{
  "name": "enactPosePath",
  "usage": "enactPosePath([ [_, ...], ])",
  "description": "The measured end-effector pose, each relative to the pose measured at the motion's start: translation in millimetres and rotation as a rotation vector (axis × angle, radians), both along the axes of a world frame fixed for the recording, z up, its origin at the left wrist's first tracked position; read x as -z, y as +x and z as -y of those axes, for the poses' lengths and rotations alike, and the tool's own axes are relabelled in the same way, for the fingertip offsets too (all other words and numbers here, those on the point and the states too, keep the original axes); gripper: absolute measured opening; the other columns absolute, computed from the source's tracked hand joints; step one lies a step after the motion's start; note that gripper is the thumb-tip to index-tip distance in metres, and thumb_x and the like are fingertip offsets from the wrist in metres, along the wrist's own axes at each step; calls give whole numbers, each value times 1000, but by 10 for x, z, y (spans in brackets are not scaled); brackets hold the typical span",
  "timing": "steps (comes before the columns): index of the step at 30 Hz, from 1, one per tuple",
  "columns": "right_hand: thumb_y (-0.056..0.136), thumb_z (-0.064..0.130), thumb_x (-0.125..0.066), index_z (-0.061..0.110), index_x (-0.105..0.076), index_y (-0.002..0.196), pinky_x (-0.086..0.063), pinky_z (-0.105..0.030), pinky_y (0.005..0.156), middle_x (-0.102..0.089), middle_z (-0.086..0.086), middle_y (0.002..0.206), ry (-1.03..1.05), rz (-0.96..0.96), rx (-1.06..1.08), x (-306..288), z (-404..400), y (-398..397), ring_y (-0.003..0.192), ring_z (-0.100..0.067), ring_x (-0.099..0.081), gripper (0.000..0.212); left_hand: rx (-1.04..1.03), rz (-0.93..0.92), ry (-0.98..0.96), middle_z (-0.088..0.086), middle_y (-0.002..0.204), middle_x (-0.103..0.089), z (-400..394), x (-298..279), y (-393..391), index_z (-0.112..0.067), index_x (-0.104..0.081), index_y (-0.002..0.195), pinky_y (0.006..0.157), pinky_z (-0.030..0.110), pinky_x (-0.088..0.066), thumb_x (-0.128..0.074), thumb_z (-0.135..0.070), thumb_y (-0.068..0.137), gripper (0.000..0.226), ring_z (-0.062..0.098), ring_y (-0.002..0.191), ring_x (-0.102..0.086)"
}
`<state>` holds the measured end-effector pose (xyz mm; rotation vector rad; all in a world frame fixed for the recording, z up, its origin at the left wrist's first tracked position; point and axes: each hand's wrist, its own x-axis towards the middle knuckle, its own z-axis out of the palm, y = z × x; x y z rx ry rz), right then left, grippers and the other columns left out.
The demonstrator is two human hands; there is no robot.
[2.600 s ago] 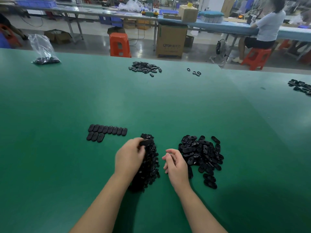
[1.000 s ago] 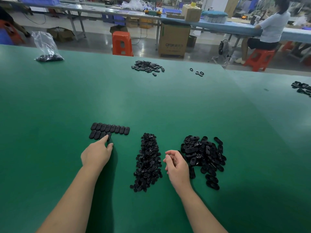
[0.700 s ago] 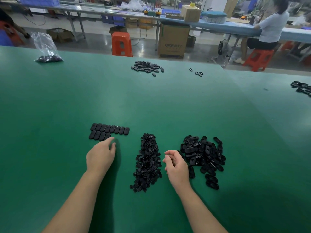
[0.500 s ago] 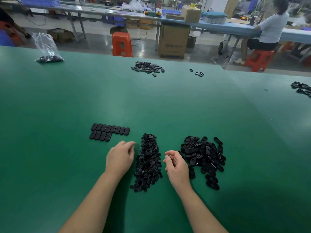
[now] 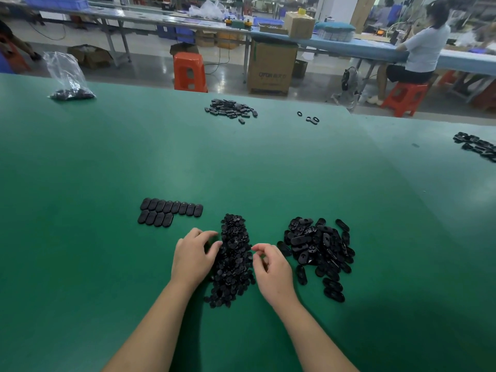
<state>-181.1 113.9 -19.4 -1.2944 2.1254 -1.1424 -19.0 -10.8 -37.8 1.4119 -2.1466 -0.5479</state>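
On the green table (image 5: 241,162) lie two piles of black plastic parts. A long pile of small round pieces (image 5: 234,264) sits between my hands, and a looser pile of oval shells (image 5: 319,245) lies to its right. Two neat rows of oval pieces (image 5: 169,212) are laid out at the left. My left hand (image 5: 192,257) rests at the small pile's left edge, its curved fingertips touching the pieces. My right hand (image 5: 271,267) hovers at the pile's right edge with curled fingers, thumb and forefinger close together. Whether it holds anything is hidden.
At the far left stands a clear bag of black parts (image 5: 68,79). Another pile of parts (image 5: 230,110) and a few rings (image 5: 311,119) lie at the far edge, with more parts (image 5: 477,146) at the right edge. Beyond are an orange stool (image 5: 189,72), a carton (image 5: 272,67) and a seated person (image 5: 424,49).
My left hand set an oval piece into the lower row, then came back right to the small pile. My right hand shifted left from the oval pile toward the small pile.
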Motion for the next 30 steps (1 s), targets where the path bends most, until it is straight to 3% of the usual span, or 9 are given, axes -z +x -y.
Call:
enactPosePath([
  [4, 101, 22, -56, 27, -63, 118, -47, -18, 80, -52, 18, 110, 59, -64, -62, -39, 0, -34, 83, 5, -55, 19, -1, -12, 18, -16, 92, -52, 10, -5, 10, -30, -69, 118, 80, 27, -40, -62, -45, 94, 29, 16, 85, -51],
  [8, 104, 30, -50, 20, -56, 135, -48, -22, 65, -43, 11, 129, 186, -279, -17, -134, -31, -197, 63, -3, -53, 33, -17, -56, 47, -18, 93, -54, -4, -15, 11, -32, -69, 116, 78, 28, -41, -56, -50, 95, 31, 16, 88, -51],
  [11, 106, 36, -44, 16, -47, 145, -43, -21, 62, -37, 4, 139, 381, -454, 33, -215, -42, -350, 72, -9, -59, 44, -12, -86, 68, -19, 92, -55, -6, -23, 23, -32, -69, 116, 77, 27, -42, -55, -49, 95, 31, 13, 88, -51],
  [18, 108, 36, -39, 11, -52, 136, -47, -25, 68, -38, -1, 139, 537, -565, -21, -238, -9, -378, 84, -16, -65, 39, 13, -101, 69, -19, 90, -54, -9, -48, 29, -30, -69, 115, 81, 28, -40, -60, -30, 94, 22, -2, 81, -47],
  [23, 107, 35, -44, 15, -56, 135, -52, -27, 75, -42, 2, 138, 483, -546, -68, -197, 25, -268, 92, -17, -65, 37, 22, -120, 113, -17, 93, -57, -12, -87, 43, -28, -69, 117, 77, 33, -48, -53, -14, 96, 29, 9, 77, -53],
  [30, 104, 34, -53, 22, -59, 125, -50, -26, 77, -53, 3, 126, 420, -535, -66, -203, 77, -246, 98, -15, -62, 25, 65, -110, 125, -17, 92, -56, -9, -116, 70, -29, -70, 115, 85, 35, -49, -62, -31, 94, 23, 10, 83, -54],
])
